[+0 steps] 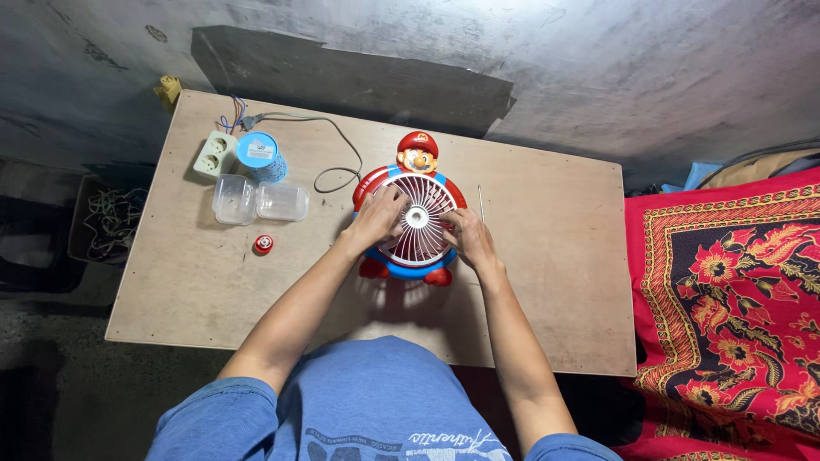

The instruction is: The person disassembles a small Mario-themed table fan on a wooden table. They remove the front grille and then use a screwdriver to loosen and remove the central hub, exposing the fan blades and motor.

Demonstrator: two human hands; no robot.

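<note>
A small toy-shaped fan (416, 192) lies flat on the wooden table (547, 290), with a red-capped cartoon figure head at its far end and a white round grille in the middle. My left hand (377, 218) rests on the left side of the grille, fingers curled over its rim. On the right side, my right hand (466, 236) grips the grille's edge. A thin metal rod (480, 203) lies just right of the fan.
At the far left stand a white power socket block (214, 153), a blue cylindrical tub (260, 156), and two clear plastic boxes (259, 201). A small red cap (263, 245) lies nearer. A grey cable (337, 154) runs to the fan. Red patterned cloth (726, 282) is on the right.
</note>
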